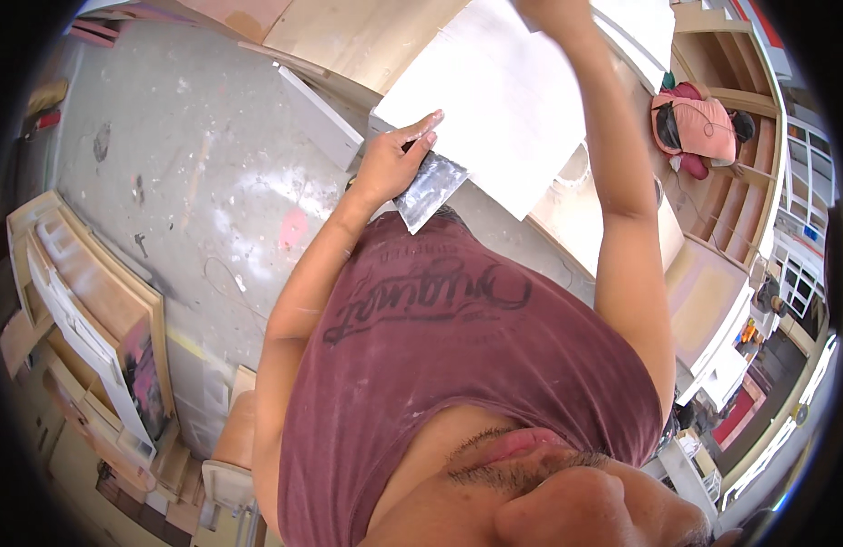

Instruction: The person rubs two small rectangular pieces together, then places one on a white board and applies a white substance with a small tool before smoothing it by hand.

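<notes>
My left hand is closed around a putty knife, whose wide metal blade is smeared with whitish filler and points down toward my shirt. The blade lies beside the near left edge of a smooth white panel. My thumb and fingertips are dusted white. At the far end of the panel my right hand reaches out over its surface, with the arm stretched along the right side. The top of the picture cuts off and blurs its fingers, so what they hold, if anything, is hidden.
Bare wooden boards lie beyond the panel, and a white-edged board leans to its left. Wooden cabinet parts stand at the left on the stained grey floor. On the right, another person bends among wooden shelving.
</notes>
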Demonstrator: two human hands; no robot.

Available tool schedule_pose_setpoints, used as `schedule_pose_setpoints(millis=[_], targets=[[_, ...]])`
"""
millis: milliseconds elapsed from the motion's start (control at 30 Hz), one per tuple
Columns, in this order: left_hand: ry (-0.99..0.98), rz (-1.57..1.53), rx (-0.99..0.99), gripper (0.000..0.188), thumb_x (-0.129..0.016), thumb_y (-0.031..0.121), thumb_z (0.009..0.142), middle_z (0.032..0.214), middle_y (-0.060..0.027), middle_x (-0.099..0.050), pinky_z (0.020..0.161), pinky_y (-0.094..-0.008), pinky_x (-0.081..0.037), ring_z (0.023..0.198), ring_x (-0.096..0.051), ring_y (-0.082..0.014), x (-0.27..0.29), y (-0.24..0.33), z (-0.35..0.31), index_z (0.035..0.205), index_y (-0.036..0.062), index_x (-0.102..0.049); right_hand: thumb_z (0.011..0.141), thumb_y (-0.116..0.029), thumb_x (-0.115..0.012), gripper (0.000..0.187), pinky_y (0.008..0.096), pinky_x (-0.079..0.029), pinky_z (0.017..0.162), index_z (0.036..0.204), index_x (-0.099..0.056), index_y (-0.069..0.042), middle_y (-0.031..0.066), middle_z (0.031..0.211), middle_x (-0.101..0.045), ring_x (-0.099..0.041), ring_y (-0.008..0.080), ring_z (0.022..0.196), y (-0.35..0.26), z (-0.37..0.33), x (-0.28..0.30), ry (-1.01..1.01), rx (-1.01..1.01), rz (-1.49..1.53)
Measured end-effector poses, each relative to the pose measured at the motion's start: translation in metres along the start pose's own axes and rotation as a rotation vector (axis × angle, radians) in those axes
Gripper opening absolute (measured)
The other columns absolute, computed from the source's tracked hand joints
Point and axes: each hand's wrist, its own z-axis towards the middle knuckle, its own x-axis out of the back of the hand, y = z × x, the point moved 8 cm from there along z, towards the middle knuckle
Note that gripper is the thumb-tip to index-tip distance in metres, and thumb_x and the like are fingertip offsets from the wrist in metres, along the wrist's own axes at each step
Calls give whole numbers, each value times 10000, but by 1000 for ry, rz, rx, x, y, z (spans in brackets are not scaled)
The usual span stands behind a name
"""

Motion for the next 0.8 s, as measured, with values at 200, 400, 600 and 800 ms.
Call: schedule_pose_setpoints(millis=[200, 400, 600, 800], targets=[[-30, 12, -5, 335, -582, 241, 976, 1246, -125, -648, 956, -285, -469, 1118, -652, -213, 1, -2, 2, 1296, 151, -626, 830, -100, -588, 227, 428, -549, 778, 1033, -681, -56, 145, 1067, -653, -639, 320, 957, -52, -73, -93, -1, 190, -227], [-24, 18, -63, 335, -561, 261, 981, 1247, -138, -637, 942, -303, -477, 1098, -659, -271, 0, 4, 0, 1294, 160, -625, 851, -49, -534, 371, 427, -553, 815, 1207, -639, -45, 136, 1163, -663, -649, 350, 997, -32, -67, -100, 129, 136, -378], [-29, 12, -39, 337, -559, 258, 979, 1243, -143, -635, 944, -305, -478, 1116, -648, -288, 4, 7, 1, 1290, 149, -625, 828, -58, -555, 339, 434, -546, 774, 1158, -628, -32, 120, 1086, -665, -660, 334, 927, -24, -52, -106, 180, 86, -434], [-35, -31, -80, 338, -566, 240, 974, 1238, -150, -637, 948, -301, -477, 1126, -643, -289, 3, 10, 1, 1282, 114, -626, 831, -101, -558, 145, 472, -531, 717, 932, -626, -23, 129, 955, -669, -661, 361, 853, -16, -39, -105, 185, 12, -388]])
